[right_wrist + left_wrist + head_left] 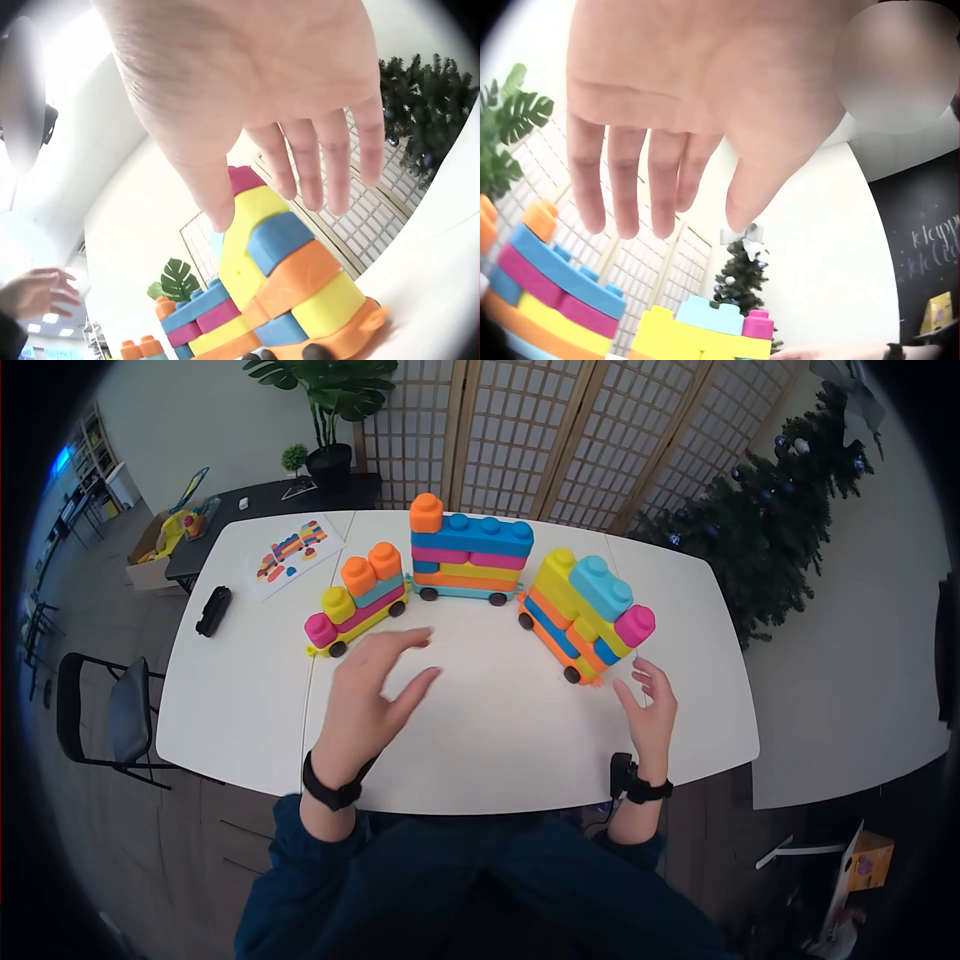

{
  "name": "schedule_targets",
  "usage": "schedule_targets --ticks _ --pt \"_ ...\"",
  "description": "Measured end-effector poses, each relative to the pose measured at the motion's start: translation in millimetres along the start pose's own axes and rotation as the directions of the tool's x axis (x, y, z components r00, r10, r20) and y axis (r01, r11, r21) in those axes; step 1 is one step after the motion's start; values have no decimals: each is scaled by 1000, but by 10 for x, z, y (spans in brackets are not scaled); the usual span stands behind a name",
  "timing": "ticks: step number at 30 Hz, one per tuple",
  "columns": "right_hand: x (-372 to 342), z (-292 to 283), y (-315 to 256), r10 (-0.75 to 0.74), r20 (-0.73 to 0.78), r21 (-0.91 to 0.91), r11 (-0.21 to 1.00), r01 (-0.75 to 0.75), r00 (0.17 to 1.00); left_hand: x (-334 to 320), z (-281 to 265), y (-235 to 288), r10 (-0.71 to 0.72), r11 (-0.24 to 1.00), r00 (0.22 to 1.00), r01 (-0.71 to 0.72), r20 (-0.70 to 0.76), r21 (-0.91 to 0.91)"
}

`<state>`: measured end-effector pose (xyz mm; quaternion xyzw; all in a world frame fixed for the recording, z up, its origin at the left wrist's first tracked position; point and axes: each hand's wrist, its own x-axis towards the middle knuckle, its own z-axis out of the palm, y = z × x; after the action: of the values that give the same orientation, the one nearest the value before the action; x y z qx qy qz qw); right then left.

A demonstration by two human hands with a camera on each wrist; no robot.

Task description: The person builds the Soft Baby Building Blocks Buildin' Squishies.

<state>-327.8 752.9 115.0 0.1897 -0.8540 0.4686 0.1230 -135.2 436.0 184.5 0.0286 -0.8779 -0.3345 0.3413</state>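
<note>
Three toy train cars of stacked building blocks stand in an arc on the white table [455, 730]. At left is a low car [372, 600] with yellow, pink and orange blocks. The middle car [470, 555] carries a long blue block on top and an orange one at its corner. On the right, an orange-based car [580, 615] is topped with yellow, light blue and pink blocks. My left hand [367, 695] is raised in front of the left car, fingers apart and holding nothing. My right hand [652, 710], empty with fingers loosely bent, hovers beside the right car's near end.
A printed picture sheet [293, 557] and a black case [213, 610] lie on the table's left side. Behind stand a folding screen [520, 440] and a potted plant [328, 460]. A decorated tree [740, 520] is at the right, a chair [128, 710] at the left.
</note>
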Motion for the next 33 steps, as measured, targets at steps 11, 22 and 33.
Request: schedule_targets --ticks 11,22,33 --pt "-692 -620 113 -234 -490 192 911 366 840 -1270 -1606 -791 -164 870 632 454 -757 191" --pt "-680 -944 158 -206 -719 -54 969 243 664 -1362 -1773 -793 -118 843 519 503 -847 190" --pt "-390 -877 289 -240 -687 -158 971 181 685 -1352 -1592 -934 -111 843 589 482 -801 238"
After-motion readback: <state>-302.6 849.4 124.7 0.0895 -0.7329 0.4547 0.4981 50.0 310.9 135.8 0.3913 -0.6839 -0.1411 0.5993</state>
